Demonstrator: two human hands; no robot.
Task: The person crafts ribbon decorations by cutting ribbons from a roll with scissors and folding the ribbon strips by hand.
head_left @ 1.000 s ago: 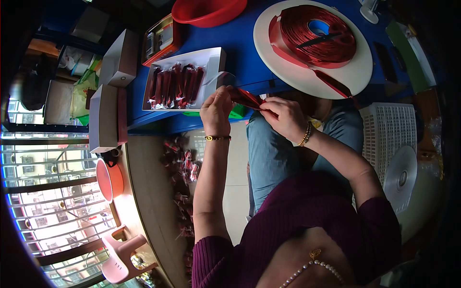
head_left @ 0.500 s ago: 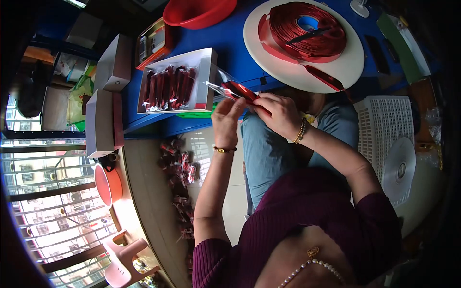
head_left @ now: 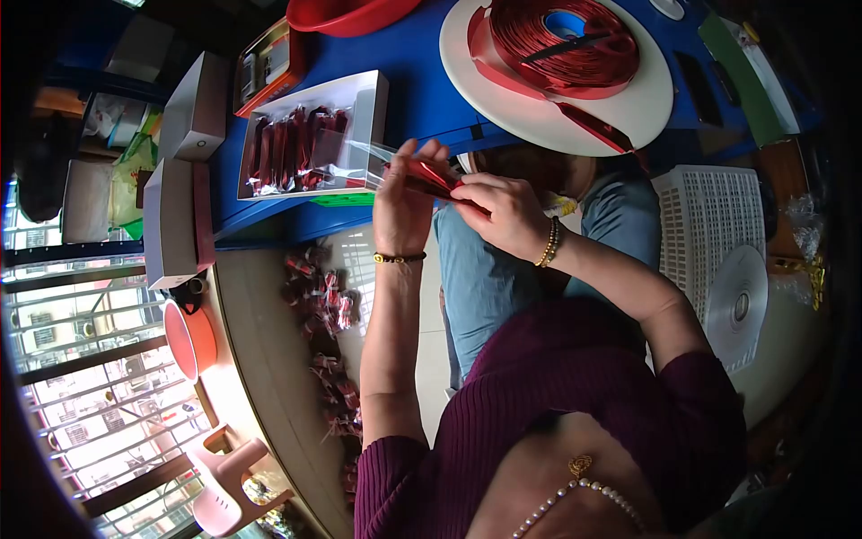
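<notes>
Over my lap, my right hand pinches a folded length of shiny red ribbon. My left hand supports the ribbon's other end and grips a clear plastic sleeve between thumb and palm, its fingers partly stretched. The ribbon lies at least partly inside the sleeve; how far in, I cannot tell. Just left of my hands, a white box contains several red ribbon bundles in clear sleeves. Beyond my hands, a big roll of red ribbon rests on a round white board, with dark scissors on top.
The blue table also bears a red basin, an orange tray and a green box. At right stands a white perforated basket. Red bundles lie on the floor at left, near a window ledge with a pink stool.
My left hand has shifted slightly left and up, its fingers opening behind the ribbon. My right hand keeps its pinch. The whole view has shifted a little.
</notes>
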